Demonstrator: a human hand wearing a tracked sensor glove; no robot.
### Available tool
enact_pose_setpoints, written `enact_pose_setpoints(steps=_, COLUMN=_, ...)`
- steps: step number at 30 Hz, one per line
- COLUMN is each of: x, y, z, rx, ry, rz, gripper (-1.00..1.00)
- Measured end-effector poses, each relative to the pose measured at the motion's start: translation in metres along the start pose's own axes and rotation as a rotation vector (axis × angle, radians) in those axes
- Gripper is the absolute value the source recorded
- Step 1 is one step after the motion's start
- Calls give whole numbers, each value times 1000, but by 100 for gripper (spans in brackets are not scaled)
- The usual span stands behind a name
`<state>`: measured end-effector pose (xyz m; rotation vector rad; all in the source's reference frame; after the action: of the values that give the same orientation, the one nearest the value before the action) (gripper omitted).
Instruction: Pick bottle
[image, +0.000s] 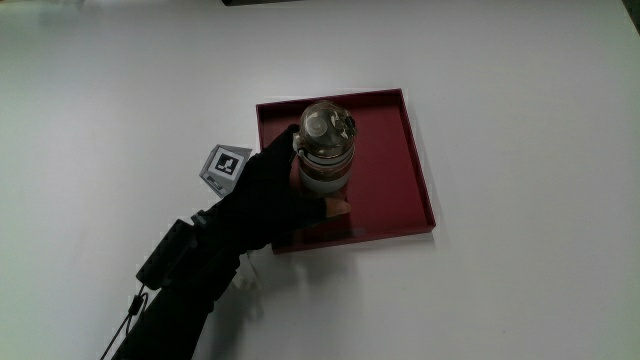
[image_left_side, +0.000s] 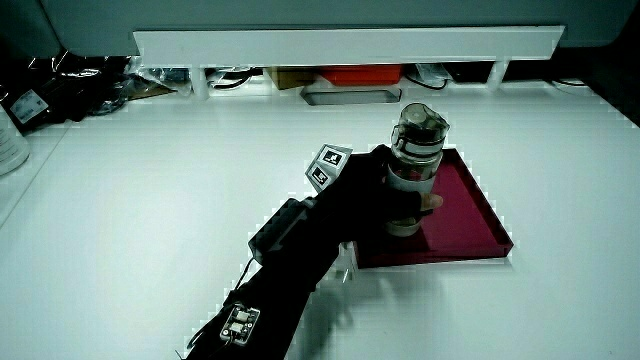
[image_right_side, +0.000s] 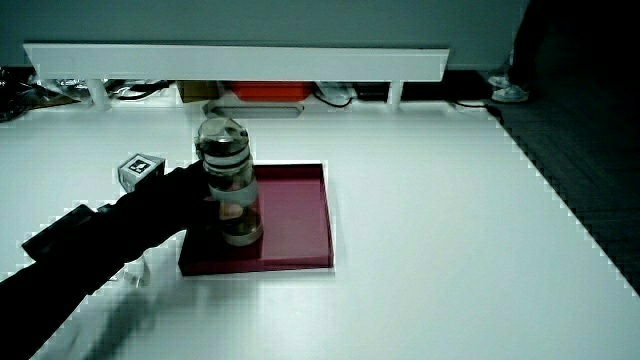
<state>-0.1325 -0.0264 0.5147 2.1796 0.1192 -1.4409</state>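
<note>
White worktop (image: 520, 80) fills nearly all of the main view, and in both side views a low white partition (image_left_side: 345, 45) closes it off in the upper part of the frame, with boxes and cables under it. At the centre of the main view lies a dark red tray (image: 395, 170), shallow-walled. The bottle (image: 325, 150) stands upright in the tray, a clear one with a rounded cap; in a side view (image_right_side: 230, 185) its base looks to be resting on the tray floor, so I judge it not yet lifted.

The hand (image: 265, 190) reaches in from the lower part of the frame, its forearm lying across the tray's near wall. Its grip is clenched around the bottle's body, below the cap, with a fingertip showing around the bottle's side in a side view (image_left_side: 432, 203). Holding at mid-body seems sensible: it keeps the tall bottle from tipping on the way up. The patterned cube (image: 225, 165) on the hand's back faces upward, just beside the tray.
</note>
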Motion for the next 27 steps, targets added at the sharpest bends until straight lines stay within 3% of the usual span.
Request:
enact_pose_setpoints(steps=2, x=-1, y=-1, z=0, rx=21, ry=19, rz=2, gripper=22)
enact_pose_setpoints(steps=3, x=-3, y=-2, z=-1, rx=39, ry=-5, rz=-25, gripper=26)
enact_pose_setpoints(steps=9, x=-4, y=-7, z=0, rx=108, ry=-18, rz=-30, gripper=52)
enact_pose_setpoints(steps=10, x=-2, y=-8, z=0, rx=116, ry=-13, rz=-9, gripper=57)
enact_pose_setpoints(steps=12, x=-4, y=-8, z=1, rx=142, ry=-13, rz=-39, gripper=65)
enact_pose_setpoints(steps=15, x=-4, y=-9, z=1, rx=147, ry=-12, rz=-23, gripper=78)
enact_pose_setpoints(steps=20, x=-4, y=-10, z=0, rx=168, ry=-17, rz=-53, gripper=100)
enact_pose_setpoints(steps=21, x=-4, y=-11, z=0, rx=167, ry=-10, rz=-30, gripper=100)
enact_pose_setpoints(steps=22, x=-5, y=-10, z=0, rx=176, ry=-11, rz=-63, gripper=100)
enact_pose_setpoints(steps=23, x=-3, y=-12, z=0, rx=176, ry=-9, rz=-29, gripper=100)
enact_pose_setpoints(steps=24, x=-3, y=-12, z=1, rx=179, ry=-6, rz=-33, gripper=100)
enact_pose_setpoints(steps=27, x=-4, y=-14, z=2, rx=182, ry=-47, rz=-43, gripper=100)
